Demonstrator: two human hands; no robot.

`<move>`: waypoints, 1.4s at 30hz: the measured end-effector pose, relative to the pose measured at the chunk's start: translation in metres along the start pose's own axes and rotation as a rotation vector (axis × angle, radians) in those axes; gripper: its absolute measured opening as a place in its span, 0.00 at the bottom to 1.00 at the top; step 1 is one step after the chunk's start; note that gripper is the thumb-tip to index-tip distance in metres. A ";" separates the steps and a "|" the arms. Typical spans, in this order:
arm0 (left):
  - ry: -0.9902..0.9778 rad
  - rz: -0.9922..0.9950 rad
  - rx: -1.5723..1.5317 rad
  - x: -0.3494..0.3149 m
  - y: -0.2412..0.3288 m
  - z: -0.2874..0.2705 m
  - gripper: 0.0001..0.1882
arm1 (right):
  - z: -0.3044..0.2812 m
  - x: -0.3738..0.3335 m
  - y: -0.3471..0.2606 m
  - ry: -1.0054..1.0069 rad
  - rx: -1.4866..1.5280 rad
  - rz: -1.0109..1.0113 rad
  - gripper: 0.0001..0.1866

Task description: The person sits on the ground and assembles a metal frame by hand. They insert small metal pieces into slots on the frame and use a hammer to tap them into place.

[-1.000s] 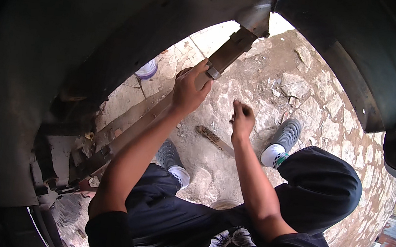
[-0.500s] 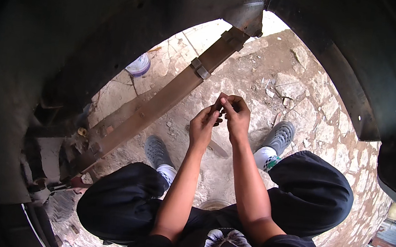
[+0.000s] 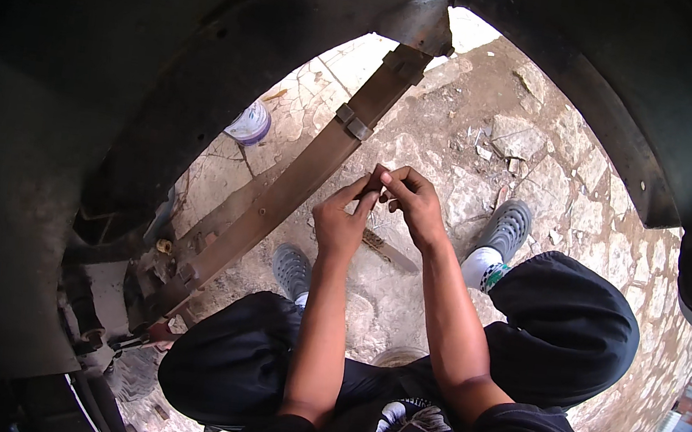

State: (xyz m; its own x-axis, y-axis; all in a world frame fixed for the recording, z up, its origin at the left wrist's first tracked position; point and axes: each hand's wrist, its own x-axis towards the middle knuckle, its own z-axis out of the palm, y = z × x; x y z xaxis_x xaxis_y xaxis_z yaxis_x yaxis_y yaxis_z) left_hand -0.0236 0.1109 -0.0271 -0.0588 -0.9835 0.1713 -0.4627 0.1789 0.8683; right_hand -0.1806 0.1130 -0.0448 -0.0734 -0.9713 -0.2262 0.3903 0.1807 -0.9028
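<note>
Both hands meet in front of me over the ground, at a small flat reddish-brown piece (image 3: 376, 178) that may be folded sandpaper. My left hand (image 3: 339, 224) pinches its lower end between thumb and fingers. At its upper end, the thumb and index finger of my right hand (image 3: 412, 202) close on it. Fingers cover part of the piece. Below the hands a narrow tool (image 3: 393, 254), possibly a wire brush, lies on the ground, partly hidden by my left hand.
A long brown leaf spring (image 3: 281, 187) with metal clamps slants past my left side. Dark wheel-arch panels (image 3: 607, 101) surround me. A white and purple bucket (image 3: 251, 124) stands beyond the spring. Rough stone paving (image 3: 537, 187) lies underfoot, between my grey shoes (image 3: 505, 230).
My left hand has shifted left and its fingers have spread somewhat around the piece. More of the tool on the ground shows. The whole view has shifted slightly.
</note>
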 end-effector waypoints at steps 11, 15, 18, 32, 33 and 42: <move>0.033 -0.236 -0.516 0.004 -0.013 0.002 0.15 | 0.001 0.000 -0.011 0.028 -0.102 -0.107 0.20; 0.062 -0.275 -0.543 0.004 -0.008 0.002 0.15 | 0.001 0.004 -0.006 0.032 -0.069 -0.162 0.19; 0.038 -0.208 -0.687 0.000 0.010 0.004 0.15 | 0.002 0.004 -0.001 0.046 -0.051 -0.175 0.19; -0.006 -0.464 -0.658 0.004 0.001 0.008 0.12 | 0.006 -0.024 -0.001 0.097 -0.355 -0.132 0.16; -0.034 -0.470 -0.706 0.003 0.000 0.010 0.12 | 0.006 -0.026 0.000 0.092 -0.356 -0.138 0.18; -0.079 -0.476 -0.771 0.003 -0.017 0.007 0.13 | -0.010 -0.022 0.001 0.058 -0.060 -0.009 0.18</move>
State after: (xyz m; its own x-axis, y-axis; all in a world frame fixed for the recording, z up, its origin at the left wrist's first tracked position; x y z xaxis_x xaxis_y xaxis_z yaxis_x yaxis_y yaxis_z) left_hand -0.0219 0.1049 -0.0447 -0.0865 -0.9523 -0.2925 0.2653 -0.3051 0.9146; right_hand -0.1873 0.1358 -0.0446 -0.1307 -0.9626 -0.2373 0.3341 0.1825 -0.9247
